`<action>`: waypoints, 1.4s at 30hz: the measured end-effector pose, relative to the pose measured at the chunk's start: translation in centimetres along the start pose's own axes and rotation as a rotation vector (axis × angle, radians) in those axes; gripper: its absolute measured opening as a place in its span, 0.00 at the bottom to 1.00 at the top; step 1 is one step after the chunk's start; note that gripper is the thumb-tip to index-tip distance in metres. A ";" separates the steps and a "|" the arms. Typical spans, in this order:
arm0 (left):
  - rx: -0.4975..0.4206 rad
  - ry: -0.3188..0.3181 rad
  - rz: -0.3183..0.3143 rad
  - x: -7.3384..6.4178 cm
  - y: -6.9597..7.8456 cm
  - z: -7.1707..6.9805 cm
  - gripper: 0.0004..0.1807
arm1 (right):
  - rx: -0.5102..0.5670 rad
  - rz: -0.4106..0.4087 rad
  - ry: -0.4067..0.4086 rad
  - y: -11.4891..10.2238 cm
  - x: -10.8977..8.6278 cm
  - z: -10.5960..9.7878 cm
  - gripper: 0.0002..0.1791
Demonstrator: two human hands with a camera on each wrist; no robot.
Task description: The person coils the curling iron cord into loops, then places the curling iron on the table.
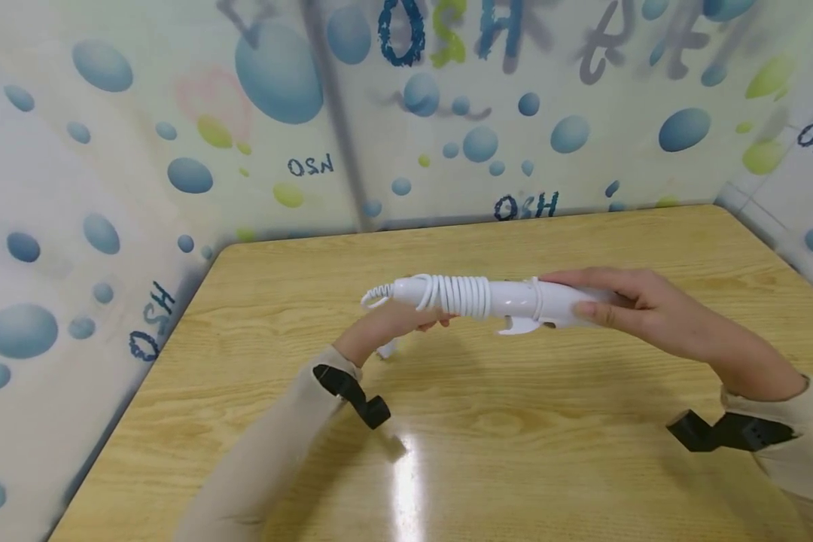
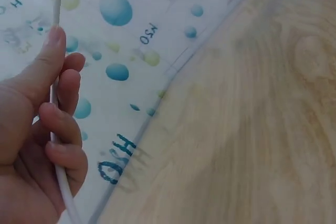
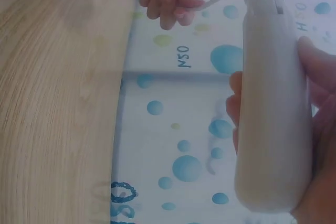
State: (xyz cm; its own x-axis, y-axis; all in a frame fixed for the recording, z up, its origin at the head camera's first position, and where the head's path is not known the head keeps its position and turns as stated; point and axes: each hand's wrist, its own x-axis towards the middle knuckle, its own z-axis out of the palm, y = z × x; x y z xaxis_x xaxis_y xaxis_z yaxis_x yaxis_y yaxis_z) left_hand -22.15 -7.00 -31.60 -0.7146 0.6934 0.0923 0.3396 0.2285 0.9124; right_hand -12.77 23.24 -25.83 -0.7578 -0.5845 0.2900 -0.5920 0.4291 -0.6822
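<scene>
A white curling iron [image 1: 555, 301] is held lengthwise above the table, its white cord [image 1: 457, 295] wound in several coils around the left part. A small lever [image 1: 520, 325] sticks out below its middle. My right hand [image 1: 657, 309] grips the thick, rounded right end, thumb on the near side, as the right wrist view also shows. Behind and below the coils, my left hand [image 1: 396, 320] holds the loose run of cord [image 2: 62, 182] between thumb and curled fingers. A white cord end [image 1: 386, 348], perhaps the plug, hangs below that hand; its shape is mostly hidden.
Under both hands lies a wooden table [image 1: 488, 421] with a glare spot near its front. Walls [image 1: 393, 150] with blue and green drop patterns stand close behind and at both sides. A black camera mount [image 1: 352, 395] sits on each wrist.
</scene>
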 end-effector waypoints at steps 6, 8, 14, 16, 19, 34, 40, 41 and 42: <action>0.079 -0.187 0.204 -0.1 -0.1 -3.6 0.05 | 0.123 -0.054 -0.052 0.3 -0.2 -0.2 0.26; 0.078 -0.277 0.190 0.1 -0.3 -4.7 0.05 | 0.153 -0.063 -0.059 0.3 -0.2 -0.3 0.26; 0.128 -0.329 0.022 0.5 -0.5 -6.8 0.09 | 0.150 -0.053 -0.089 0.0 0.0 0.0 0.25; 0.146 -0.359 -0.008 0.4 -0.3 -7.3 0.09 | 0.164 -0.050 -0.103 0.0 0.0 0.0 0.25; 0.146 -0.415 -0.020 0.2 0.1 -7.7 0.10 | 0.177 -0.063 -0.121 0.0 0.0 0.1 0.26; 0.237 -0.332 -0.001 0.8 3.0 -7.3 0.10 | -0.081 -0.048 -0.285 -0.5 0.7 1.5 0.22; 0.247 -0.284 0.080 0.6 5.2 -6.5 0.09 | -0.221 0.034 -0.312 0.1 1.0 1.8 0.21; 0.248 -0.279 0.090 0.5 5.6 -6.2 0.09 | -0.239 0.050 -0.311 0.3 1.1 1.9 0.21; 0.252 -0.273 0.096 0.3 6.1 -6.0 0.09 | -0.249 0.070 -0.308 0.4 1.1 1.9 0.21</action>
State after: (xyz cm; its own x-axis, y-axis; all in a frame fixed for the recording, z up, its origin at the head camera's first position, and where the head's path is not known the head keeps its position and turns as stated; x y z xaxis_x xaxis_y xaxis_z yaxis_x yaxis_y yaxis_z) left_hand -23.98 -9.46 -23.66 -0.4946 0.8685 0.0324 0.5613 0.2907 0.7749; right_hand -13.37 21.48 -27.06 -0.7033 -0.7108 0.0079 -0.6190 0.6069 -0.4985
